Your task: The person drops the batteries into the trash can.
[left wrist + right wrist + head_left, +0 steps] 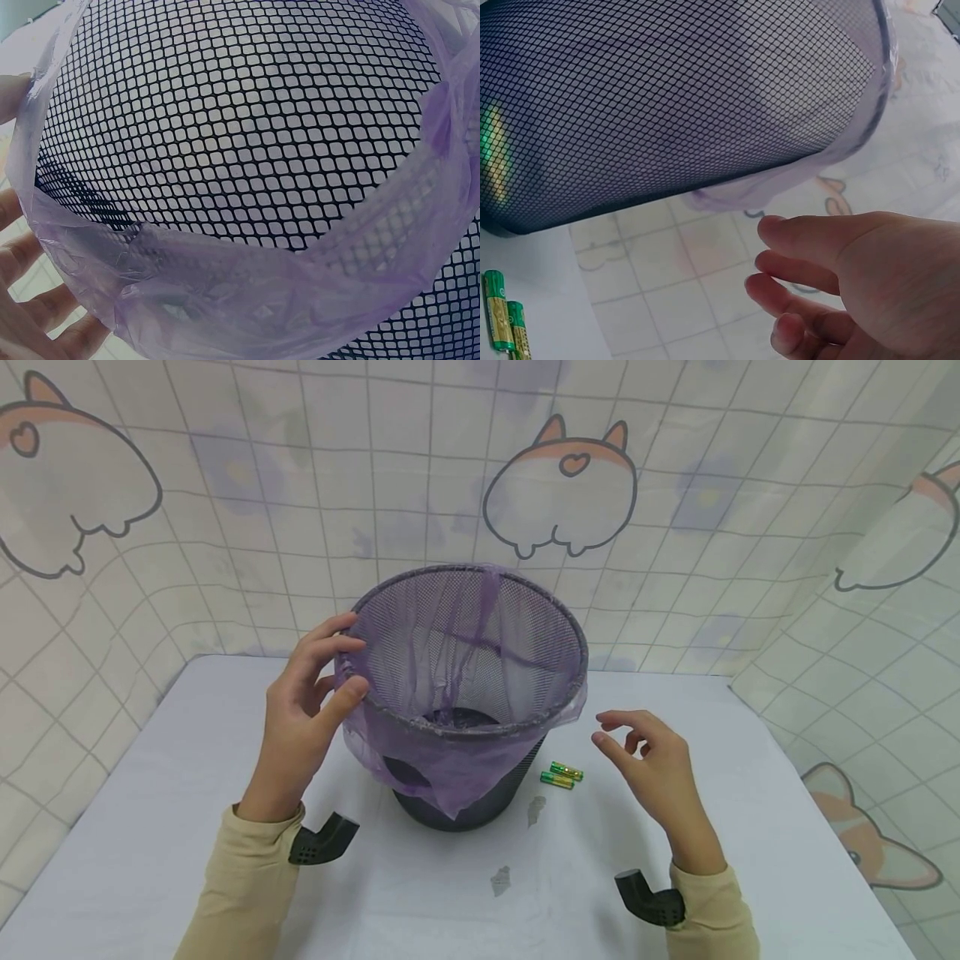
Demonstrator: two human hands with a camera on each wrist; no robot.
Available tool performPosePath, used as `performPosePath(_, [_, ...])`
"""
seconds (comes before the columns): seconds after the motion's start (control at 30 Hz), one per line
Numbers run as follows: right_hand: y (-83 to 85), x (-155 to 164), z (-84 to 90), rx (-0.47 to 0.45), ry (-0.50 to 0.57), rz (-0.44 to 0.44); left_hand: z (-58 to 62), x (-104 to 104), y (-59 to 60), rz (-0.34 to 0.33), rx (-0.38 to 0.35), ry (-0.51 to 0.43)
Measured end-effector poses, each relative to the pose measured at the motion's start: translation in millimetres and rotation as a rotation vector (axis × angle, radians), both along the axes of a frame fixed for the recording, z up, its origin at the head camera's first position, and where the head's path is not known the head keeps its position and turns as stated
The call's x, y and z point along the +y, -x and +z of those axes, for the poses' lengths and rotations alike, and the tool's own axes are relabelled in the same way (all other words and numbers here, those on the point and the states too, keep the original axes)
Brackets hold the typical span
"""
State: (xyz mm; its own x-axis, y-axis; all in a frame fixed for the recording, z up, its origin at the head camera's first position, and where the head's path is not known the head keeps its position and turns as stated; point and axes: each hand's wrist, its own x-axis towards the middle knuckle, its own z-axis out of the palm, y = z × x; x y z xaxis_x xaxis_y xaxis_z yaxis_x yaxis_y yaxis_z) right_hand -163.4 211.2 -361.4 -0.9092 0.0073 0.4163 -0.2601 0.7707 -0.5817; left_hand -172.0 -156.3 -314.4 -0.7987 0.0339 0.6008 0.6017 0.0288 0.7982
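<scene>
Head view: left hand (303,710) grip pinching purple bag (450,768) (bin rim), right hand (652,768) released, hovering.

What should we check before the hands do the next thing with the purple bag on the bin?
1. Left hand grips the purple bag at the rim: ok.
2. Right hand is free, touching nothing: ok.
3. Bag folded over the whole rim of the mesh bin: not ok, the far side looks bare.
4. Bin stands upright on the table: ok.
5. Two batteries lie clear of the bin: ok.
6. Bag free of holes: cannot tell.
</scene>
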Motion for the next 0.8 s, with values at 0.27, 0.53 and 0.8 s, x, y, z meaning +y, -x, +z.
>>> performPosePath(0.27, [3.9,1,-8.1,-0.013,-0.003,0.026,-1.1,-1,0.7,0.007,0.016,0.015])
performPosePath(0.53, [8.3,2,-14.0,-0.014,-0.008,0.027,-1.6,-1,1.3,0.003,0.026,0.013])
performPosePath(0.8, [10.2,2,-18.4,-0.076,-0.015,0.033,-1.2,-1,1.0,0.007,0.021,0.012])
